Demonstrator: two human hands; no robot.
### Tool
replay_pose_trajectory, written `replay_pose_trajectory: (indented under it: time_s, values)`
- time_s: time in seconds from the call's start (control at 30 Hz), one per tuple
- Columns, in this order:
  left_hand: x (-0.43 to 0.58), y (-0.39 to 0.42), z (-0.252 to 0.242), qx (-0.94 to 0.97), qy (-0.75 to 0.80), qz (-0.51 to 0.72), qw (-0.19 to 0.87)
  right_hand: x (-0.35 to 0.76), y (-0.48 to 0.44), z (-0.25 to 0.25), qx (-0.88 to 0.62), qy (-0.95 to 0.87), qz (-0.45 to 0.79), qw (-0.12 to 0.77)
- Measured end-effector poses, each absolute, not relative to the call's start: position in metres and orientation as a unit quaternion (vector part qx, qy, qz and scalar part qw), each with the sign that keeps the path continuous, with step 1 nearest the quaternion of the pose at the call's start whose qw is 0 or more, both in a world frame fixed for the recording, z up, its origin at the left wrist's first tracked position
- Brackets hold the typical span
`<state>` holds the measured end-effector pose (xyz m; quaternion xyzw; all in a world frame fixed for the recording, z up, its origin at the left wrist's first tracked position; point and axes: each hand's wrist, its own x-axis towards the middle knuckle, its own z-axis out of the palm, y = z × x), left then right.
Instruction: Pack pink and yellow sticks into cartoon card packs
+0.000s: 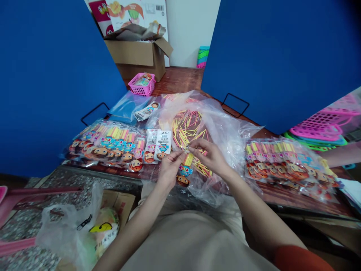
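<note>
Both hands meet at the top of a small printed plastic packet (184, 171) that has yellow sticks inside and a cartoon face at its bottom. My left hand (170, 167) pinches the packet's upper edge from the left. From the right, my right hand (210, 156) is closed on the same edge, fingertips almost touching the left ones. Behind them a large clear plastic bag (222, 131) lies spread out with loose yellow and pink sticks (187, 126) in it. Flat printed packets (163, 145) lie just left of my hands.
Rows of filled packets lie left (113, 145) and right (279, 162). A pink basket (142, 84) and cardboard box (135, 54) stand behind. Blue panels (56, 75) flank the table. Another person's arm (345, 154) reaches in at right, near stacked pink baskets (318, 124).
</note>
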<state>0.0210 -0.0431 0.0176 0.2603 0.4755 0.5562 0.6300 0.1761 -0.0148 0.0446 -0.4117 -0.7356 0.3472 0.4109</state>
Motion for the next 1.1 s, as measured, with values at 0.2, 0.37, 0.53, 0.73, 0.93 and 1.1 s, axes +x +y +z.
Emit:
replay_pose_trajectory:
  time_s: [0.2,0.37,0.53,0.73,0.93,1.1]
  values:
    - [0.021,-0.042,0.016,0.254,0.460,0.558,0.642,0.181,-0.016,0.049,-0.408,-0.771,0.321,0.368]
    - [0.023,-0.042,0.017,0.252,0.484,0.567,0.617,0.187,-0.013,0.052,-0.437,-0.807,0.267,0.293]
    - [0.025,-0.042,0.017,0.255,0.478,0.558,0.629,0.192,-0.010,0.057,-0.437,-0.810,0.259,0.293]
    - [0.026,-0.044,0.017,0.274,0.484,0.541,0.631,0.195,-0.002,0.058,-0.433,-0.820,0.282,0.247]
    - [0.020,-0.049,0.018,0.358,0.465,0.431,0.686,0.196,0.003,0.057,-0.444,-0.726,0.382,0.360]
    - [0.019,-0.047,0.017,0.325,0.473,0.453,0.682,0.178,-0.010,0.039,-0.441,-0.545,0.552,0.451]
